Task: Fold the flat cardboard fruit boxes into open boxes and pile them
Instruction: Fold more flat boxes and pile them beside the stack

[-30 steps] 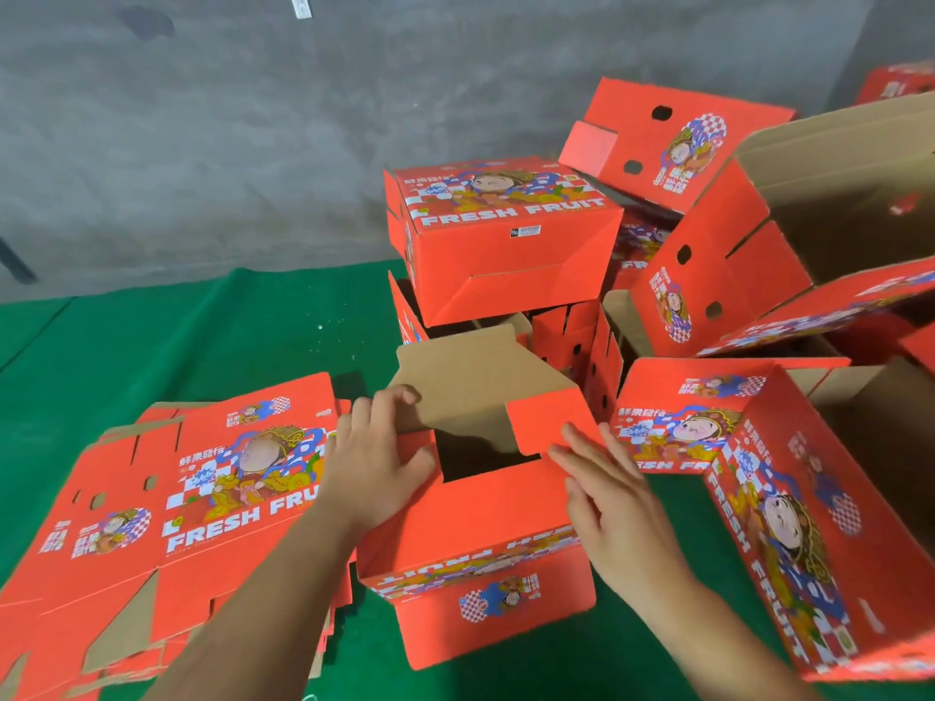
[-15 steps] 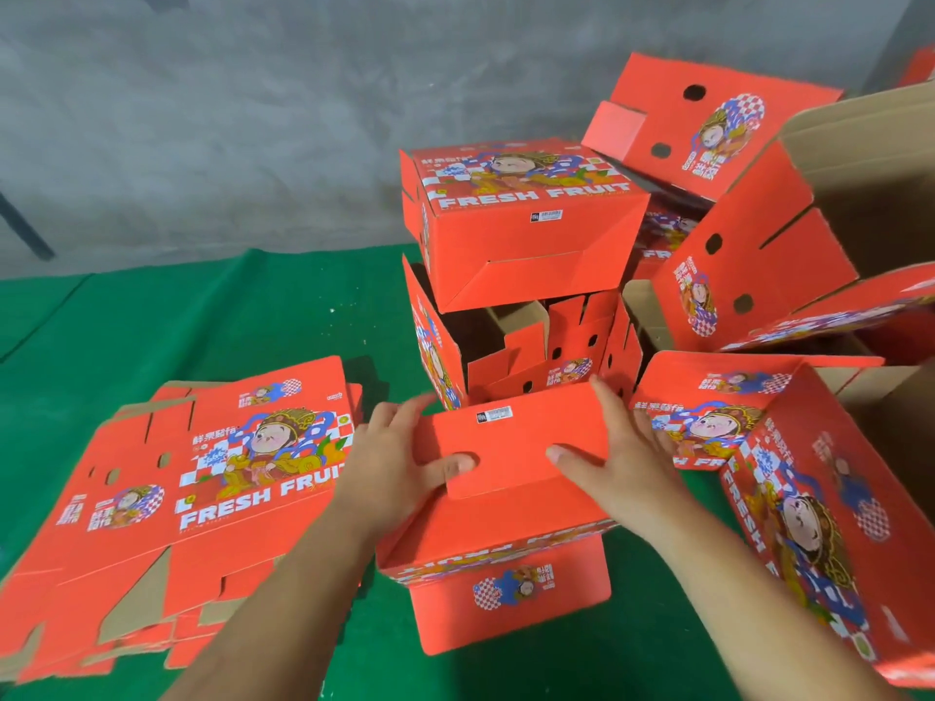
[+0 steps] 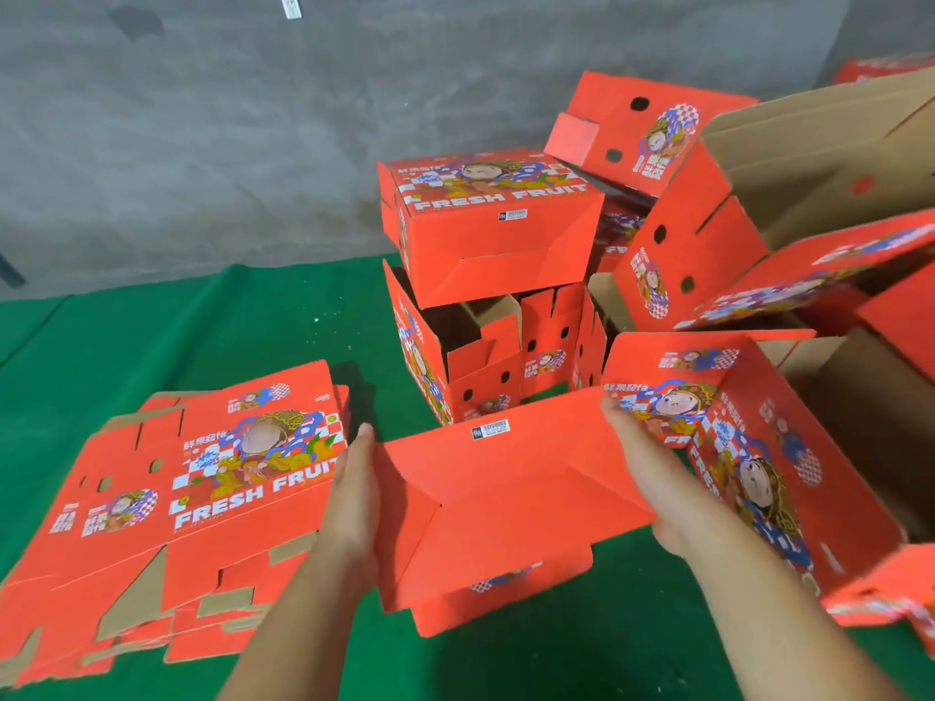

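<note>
The red fruit box I am folding sits in front of me on the green mat, its closed bottom flaps facing up, with a barcode sticker near the far edge. My left hand presses flat against its left side, fingers straight. Along the box's right edge lies my right hand, fingers extended; its thumb is hidden. A stack of flat unfolded boxes is spread on the mat to the left.
Folded boxes are piled behind, one printed FRESH FRUIT on top of an open one. More folded boxes crowd the right side, some tipped over. The green mat ends at a grey concrete wall.
The brown inner flap was folded down and the red bottom flaps closed over the opening. Both hands slid from the flaps to the box's left and right sides.
</note>
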Tool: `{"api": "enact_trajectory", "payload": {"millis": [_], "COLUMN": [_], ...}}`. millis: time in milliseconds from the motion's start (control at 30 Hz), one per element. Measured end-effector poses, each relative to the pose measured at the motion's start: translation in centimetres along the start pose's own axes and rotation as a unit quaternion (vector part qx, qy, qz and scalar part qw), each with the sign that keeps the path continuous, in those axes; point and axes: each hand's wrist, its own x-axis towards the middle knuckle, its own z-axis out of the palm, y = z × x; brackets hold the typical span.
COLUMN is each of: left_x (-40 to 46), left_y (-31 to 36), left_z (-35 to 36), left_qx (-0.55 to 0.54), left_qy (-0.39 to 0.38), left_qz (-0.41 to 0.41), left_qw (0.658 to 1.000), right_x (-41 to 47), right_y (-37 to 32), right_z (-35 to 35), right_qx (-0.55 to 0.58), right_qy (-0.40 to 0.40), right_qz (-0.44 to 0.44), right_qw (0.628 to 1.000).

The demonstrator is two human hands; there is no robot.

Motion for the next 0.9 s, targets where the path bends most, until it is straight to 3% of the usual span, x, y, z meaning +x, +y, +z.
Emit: {"api": "enact_trajectory", "payload": {"millis": [67,200,267,333,500,600,700,800,900], "left_x": [-1.6,-5.1,-5.2,-5.0,-5.0,-4.6,-4.7,-5.1,-4.5], "left_y": [-0.1,0.0,0.4,0.5,-1.3,-2.6,-3.8,-4.9,-6.2], "left_z": [0.3,0.1,-1.1,-2.7,-6.5,-6.8,-6.6,-6.4,-6.0], "left_qx": [0.0,-0.032,-0.041,-0.058,0.15,0.191,0.205,0.302,0.296], "left_qy": [-0.009,-0.122,-0.123,-0.137,-0.221,-0.19,-0.143,-0.094,-0.035], "left_qz": [0.026,0.076,0.137,0.184,0.079,0.188,0.254,0.323,0.352], "left_qw": [1.0,0.989,0.982,0.972,0.96,0.945,0.934,0.892,0.887], "right_x": [-1.4,-5.1,-8.1,-9.1,-9.9,-12.3,-12.4,-12.5,-13.1], "right_y": [0.4,-0.5,1.5,2.4,4.8,5.5,5.6,5.0,5.3], "right_z": [-2.5,-4.1,-5.3,-4.7,-2.6,-1.5,-0.1,1.6,3.4], "right_qx": [0.038,0.217,0.252,0.273,0.138,0.096,-0.025,-0.003,0.025], "right_qy": [-0.031,-0.114,-0.203,-0.236,-0.139,-0.147,0.04,0.176,0.156], "right_qz": [-0.039,0.127,0.145,0.152,0.029,-0.015,-0.093,-0.121,-0.109], "right_qw": [0.998,0.961,0.935,0.92,0.98,0.984,0.995,0.977,0.981]}}
